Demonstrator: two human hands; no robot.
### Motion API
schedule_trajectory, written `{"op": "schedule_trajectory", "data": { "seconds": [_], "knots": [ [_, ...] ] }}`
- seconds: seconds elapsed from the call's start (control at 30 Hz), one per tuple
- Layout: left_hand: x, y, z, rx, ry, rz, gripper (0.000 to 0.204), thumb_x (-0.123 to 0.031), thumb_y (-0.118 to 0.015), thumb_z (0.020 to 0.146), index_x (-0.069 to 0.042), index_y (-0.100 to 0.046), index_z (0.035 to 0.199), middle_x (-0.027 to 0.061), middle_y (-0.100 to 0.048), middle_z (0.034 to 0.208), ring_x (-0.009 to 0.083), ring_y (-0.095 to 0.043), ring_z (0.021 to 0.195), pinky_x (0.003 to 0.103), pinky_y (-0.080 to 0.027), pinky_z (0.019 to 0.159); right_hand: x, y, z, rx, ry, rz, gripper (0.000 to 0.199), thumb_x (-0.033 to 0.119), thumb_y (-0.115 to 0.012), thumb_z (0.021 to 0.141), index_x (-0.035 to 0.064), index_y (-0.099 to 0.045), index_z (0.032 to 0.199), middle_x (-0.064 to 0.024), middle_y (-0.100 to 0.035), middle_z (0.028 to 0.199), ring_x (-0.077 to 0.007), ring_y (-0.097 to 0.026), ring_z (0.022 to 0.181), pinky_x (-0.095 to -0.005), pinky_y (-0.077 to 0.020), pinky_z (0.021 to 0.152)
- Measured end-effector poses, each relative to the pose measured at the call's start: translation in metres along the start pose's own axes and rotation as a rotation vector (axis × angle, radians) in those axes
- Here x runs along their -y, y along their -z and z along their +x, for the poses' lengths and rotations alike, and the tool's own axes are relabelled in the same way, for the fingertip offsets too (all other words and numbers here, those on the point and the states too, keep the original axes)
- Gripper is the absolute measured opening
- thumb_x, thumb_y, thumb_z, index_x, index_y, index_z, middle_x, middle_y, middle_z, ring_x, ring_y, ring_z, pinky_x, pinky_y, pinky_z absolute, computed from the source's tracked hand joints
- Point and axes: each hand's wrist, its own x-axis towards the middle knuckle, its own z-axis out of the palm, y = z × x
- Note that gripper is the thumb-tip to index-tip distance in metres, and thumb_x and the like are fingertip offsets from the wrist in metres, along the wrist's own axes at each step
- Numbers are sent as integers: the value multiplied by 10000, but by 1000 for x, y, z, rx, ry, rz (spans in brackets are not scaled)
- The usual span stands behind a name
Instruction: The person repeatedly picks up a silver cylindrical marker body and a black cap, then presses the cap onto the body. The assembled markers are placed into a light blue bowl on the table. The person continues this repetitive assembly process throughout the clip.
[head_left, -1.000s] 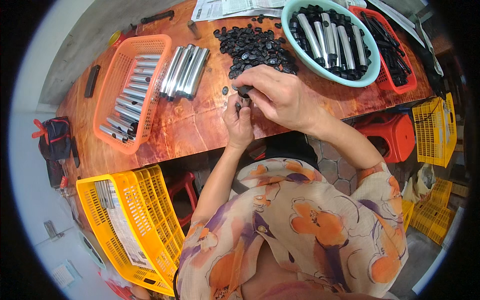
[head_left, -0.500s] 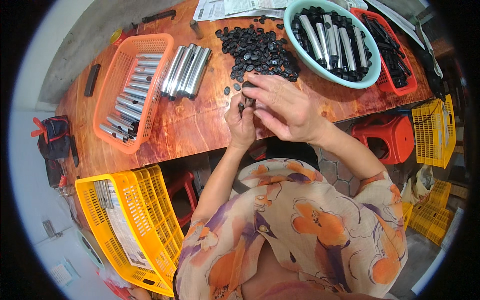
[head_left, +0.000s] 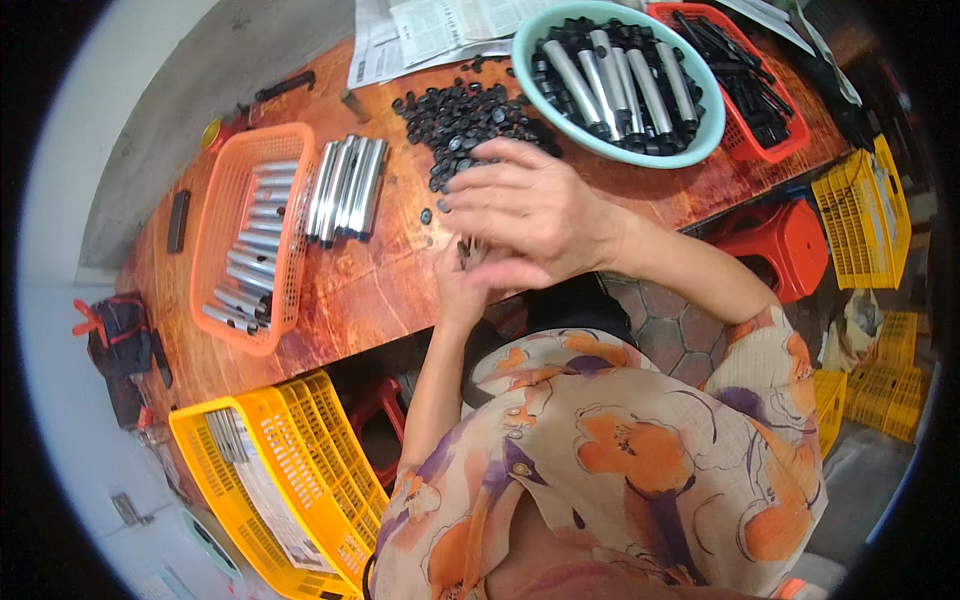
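Observation:
My left hand [head_left: 462, 292] is closed in front of my body, mostly covered by my right hand. A small dark piece [head_left: 464, 250] shows at its fingers; its kind cannot be made out. My right hand [head_left: 545, 215] is stretched over the left, fingers extended and thumb apart, with nothing visible in its grip. Just beyond both hands lies a pile of small black oval plastic pieces [head_left: 455, 120], with a stray one [head_left: 426, 216] nearer me. Left of it, several shiny metal tubes [head_left: 345, 190] with black ends lie side by side.
An orange basket [head_left: 205, 250] of metal tubes stands at the left. A pale blue basin [head_left: 705, 145] holds tubes and black parts; beside it is a red basket [head_left: 795, 145] of black parts. Newspaper [head_left: 440, 35] covers the far edge. Yellow crates [head_left: 310, 450] and a red stool [head_left: 790, 250] stand below.
The view has shifted, so the table's things sit elsewhere in the picture. My right hand now covers more of my left hand, and the dark round end seen between them is hidden.

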Motion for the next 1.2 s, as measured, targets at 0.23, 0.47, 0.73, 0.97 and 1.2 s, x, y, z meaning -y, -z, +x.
{"op": "schedule_trajectory", "data": {
  "seconds": [0.23,0.47,0.73,0.97,1.2],
  "knots": [
    [-17,-33,-8,92,-437,572,470,-119,-690,800,-39,-509,1226,151,-568,1196,283,-574,1073,410,-484,862,21,6,4,188,-56,352,381,354,-711,788,10,-653,940,-165,-650,1038,-306,-630,954,-422,-498,847],
    [-41,-19,-12,232,-268,1098,306,-135,-740,741,-13,-531,928,145,-614,693,363,-631,638,432,-499,562,22,-18,-32,-160,-945,548,306,288,-581,930,16,-661,1045,-111,-661,1028,-211,-632,914,-310,-498,783],
    [-33,-12,-7,347,-94,991,289,-220,-741,817,13,-581,875,135,-658,722,304,-644,634,396,-477,549,4,-8,-50,-15,-1393,1121,645,595,-394,958,90,-490,1348,-100,-508,1324,-218,-510,1140,-360,-437,930],
    [-43,-16,-7,220,581,76,244,-231,-648,906,-56,-546,771,-21,-534,644,65,-477,524,227,-363,471,1,12,-62,-223,-1087,830,500,462,-525,951,54,-544,1238,-35,-611,995,-113,-609,782,-207,-490,621],
    [-35,-33,-6,68,255,-227,298,-371,-469,1005,-81,-486,937,22,-518,895,90,-501,736,219,-421,626,58,-31,-80,12,-1150,1023,755,141,-697,856,-6,-238,1437,-106,-635,939,-123,-611,772,-268,-500,677]
  ]
}}
